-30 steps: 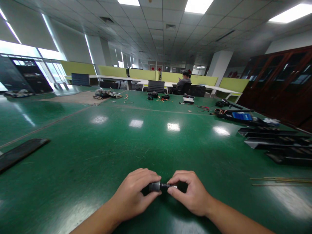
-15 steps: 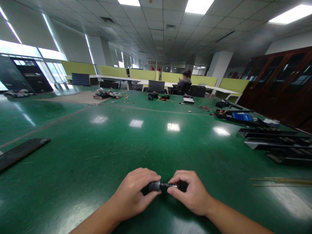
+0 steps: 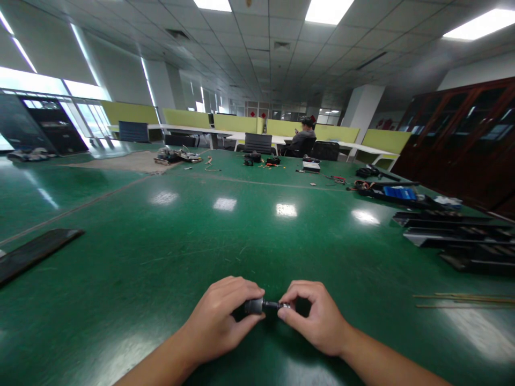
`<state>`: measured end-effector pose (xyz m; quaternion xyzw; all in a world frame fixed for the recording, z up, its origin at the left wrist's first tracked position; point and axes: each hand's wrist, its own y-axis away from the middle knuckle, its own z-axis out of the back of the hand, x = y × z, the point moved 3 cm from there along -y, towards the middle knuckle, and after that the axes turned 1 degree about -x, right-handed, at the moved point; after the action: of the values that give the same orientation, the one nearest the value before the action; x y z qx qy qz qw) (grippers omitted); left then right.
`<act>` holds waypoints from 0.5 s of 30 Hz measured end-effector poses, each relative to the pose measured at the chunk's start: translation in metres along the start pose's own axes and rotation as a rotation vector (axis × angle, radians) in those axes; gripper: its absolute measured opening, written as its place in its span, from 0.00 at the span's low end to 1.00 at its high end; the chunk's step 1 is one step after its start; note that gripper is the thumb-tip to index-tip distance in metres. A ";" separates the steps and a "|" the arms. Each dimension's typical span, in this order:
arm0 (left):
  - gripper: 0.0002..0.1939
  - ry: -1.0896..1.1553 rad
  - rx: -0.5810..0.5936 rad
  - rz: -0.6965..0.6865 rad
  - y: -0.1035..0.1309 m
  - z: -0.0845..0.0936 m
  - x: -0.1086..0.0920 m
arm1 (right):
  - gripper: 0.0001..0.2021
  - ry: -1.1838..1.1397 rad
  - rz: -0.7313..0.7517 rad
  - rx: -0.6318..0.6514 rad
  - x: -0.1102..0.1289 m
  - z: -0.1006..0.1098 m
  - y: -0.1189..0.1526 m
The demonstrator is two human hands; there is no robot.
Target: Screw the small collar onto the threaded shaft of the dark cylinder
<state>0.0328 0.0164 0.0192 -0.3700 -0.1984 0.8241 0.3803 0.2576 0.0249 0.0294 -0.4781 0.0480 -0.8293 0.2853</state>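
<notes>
Low in the middle of the view, my left hand (image 3: 225,316) grips a dark grey cylinder (image 3: 255,306) between thumb and fingers. A thin black shaft (image 3: 271,305) runs from the cylinder toward the right. My right hand (image 3: 314,315) pinches a small shiny metal piece (image 3: 285,306) at the shaft's right end. The whole part lies roughly level, just above the green tabletop (image 3: 225,241). My fingertips hide some of the cylinder and of the metal piece.
A dark flat bar (image 3: 38,252) lies at the left. At the right are black metal channels (image 3: 454,235), thin rods (image 3: 466,300) and a tray with a blue item (image 3: 399,192). Farther back, tools and wires lie on the table; a person (image 3: 304,136) sits beyond.
The fingers of my right hand have shifted slightly on the metal piece, and less of it shows. My left hand has barely moved.
</notes>
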 end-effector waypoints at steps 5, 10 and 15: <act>0.18 0.004 0.005 0.005 -0.002 0.001 -0.001 | 0.04 0.016 -0.002 -0.008 -0.001 0.000 0.001; 0.18 -0.013 -0.003 -0.002 -0.003 0.003 0.000 | 0.05 0.005 -0.026 -0.027 -0.003 0.002 0.001; 0.17 -0.026 -0.008 0.005 -0.005 0.006 0.003 | 0.07 -0.008 -0.038 -0.074 -0.002 0.006 0.001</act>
<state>0.0293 0.0210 0.0247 -0.3613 -0.2058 0.8289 0.3742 0.2640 0.0265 0.0306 -0.4923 0.0684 -0.8304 0.2516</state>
